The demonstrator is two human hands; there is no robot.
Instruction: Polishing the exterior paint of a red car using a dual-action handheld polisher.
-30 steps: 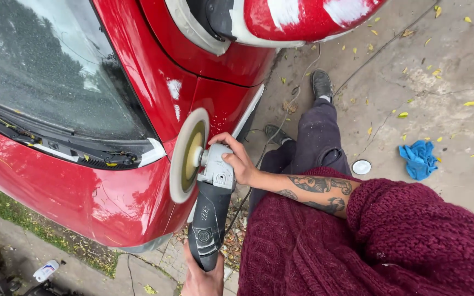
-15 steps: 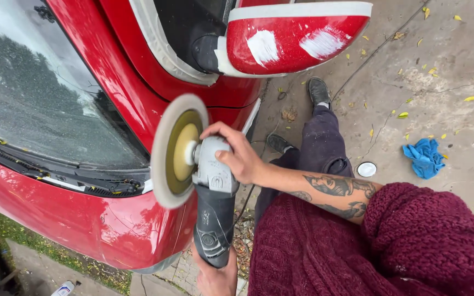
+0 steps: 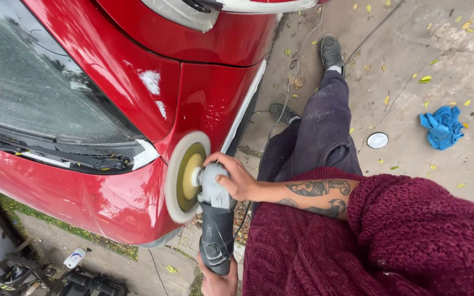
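My right hand [image 3: 238,178] grips the grey head of a power polisher [image 3: 215,219], with a tattooed forearm reaching out of a maroon knit sleeve. My left hand [image 3: 219,283] holds the rear end of the polisher's dark handle at the bottom edge of the view. The round cream and yellow buffing pad [image 3: 185,176] presses flat against the red car's fender [image 3: 204,104], just below the windshield corner. A cord [image 3: 286,104] trails from the tool across the ground.
The car's windshield and wipers [image 3: 45,109] fill the left. My legs in dark trousers [image 3: 319,131] stretch over the concrete beside the car. A blue rag [image 3: 441,127] and a small white lid [image 3: 378,140] lie to the right. Bottles and clutter [image 3: 75,257] sit at bottom left.
The pad lifted up toward the mirror half a second ago and is now back down on the lower fender. Both hands kept their grip on the polisher.
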